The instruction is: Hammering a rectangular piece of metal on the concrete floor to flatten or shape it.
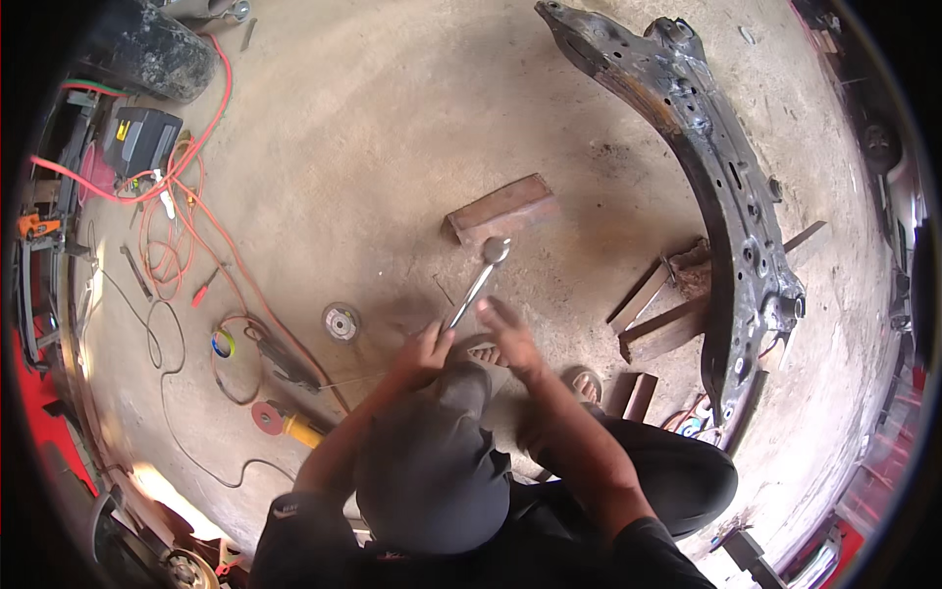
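My left hand (428, 351) is closed around the lower end of a shiny metal tool with a long handle and a rounded head (497, 250); its exact kind is not clear. The tool slants away from me, its head just short of a rusty steel block (502, 208) on the concrete floor. To the right of the handle, my right hand (508, 336) hovers with its fingers stretched out, apart from the tool and slightly blurred. A sandalled foot (586, 385) shows below and to the right of that hand.
A long dark car subframe (731, 187) lies along the right, over rusty steel pieces (667, 329). On the left are an angle grinder (289, 424), a grinding disc (341, 322), orange-red hoses (221, 236), a red-handled screwdriver (203, 291) and a dark machine box (143, 140).
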Available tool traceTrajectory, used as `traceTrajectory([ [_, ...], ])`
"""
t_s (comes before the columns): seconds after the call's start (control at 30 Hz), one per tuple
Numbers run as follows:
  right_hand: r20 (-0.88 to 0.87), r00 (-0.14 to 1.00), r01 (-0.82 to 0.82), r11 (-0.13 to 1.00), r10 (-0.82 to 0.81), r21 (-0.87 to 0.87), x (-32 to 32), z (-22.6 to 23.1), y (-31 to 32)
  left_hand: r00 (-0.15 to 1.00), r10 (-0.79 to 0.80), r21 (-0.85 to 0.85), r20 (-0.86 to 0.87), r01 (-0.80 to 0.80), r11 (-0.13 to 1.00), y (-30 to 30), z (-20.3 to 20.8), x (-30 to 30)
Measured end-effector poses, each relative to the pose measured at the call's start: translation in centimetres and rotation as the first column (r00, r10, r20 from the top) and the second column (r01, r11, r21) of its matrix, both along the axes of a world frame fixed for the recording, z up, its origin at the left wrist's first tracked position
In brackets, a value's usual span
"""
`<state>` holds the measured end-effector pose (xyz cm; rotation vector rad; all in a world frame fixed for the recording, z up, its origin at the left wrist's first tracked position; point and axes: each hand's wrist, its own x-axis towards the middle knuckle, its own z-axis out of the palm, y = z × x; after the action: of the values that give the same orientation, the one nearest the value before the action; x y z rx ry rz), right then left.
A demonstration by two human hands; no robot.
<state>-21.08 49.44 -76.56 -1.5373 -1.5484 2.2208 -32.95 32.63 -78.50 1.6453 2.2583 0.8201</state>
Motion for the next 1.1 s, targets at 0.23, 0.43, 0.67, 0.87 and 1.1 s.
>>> traceTrajectory([
  [0.23,0.018,0.915,0.389,0.891,-0.404,0.232,5.3,1.6,6.2,0.884,0.114,-0.327,0.453,0.047,0.944,12.1,3.4,-1.9],
  [0.43,0.449,0.884,-0.067,0.914,-0.131,0.400,9.0,4.2,8.8,0.998,0.010,-0.312,-0.060,-0.028,0.950,15.0,-4.4,-9.4],
  [0.67,0.388,0.921,-0.103,0.956,-0.012,0.273,10.7,2.4,6.3,0.991,0.030,-0.110,0.132,-0.015,0.994,19.3,-5.8,-7.3],
  [0.87,0.645,0.757,-0.367,0.884,0.104,0.288,15.7,-0.2,0.7,0.995,0.095,-0.012,-0.044,-0.096,0.995,19.7,-7.1,-7.6],
  [1.1,0.318,0.905,0.108,0.875,-0.283,0.471,10.7,6.5,2.5,0.968,0.139,-0.041,0.207,-0.134,0.990,21.3,-6.6,-7.1],
])
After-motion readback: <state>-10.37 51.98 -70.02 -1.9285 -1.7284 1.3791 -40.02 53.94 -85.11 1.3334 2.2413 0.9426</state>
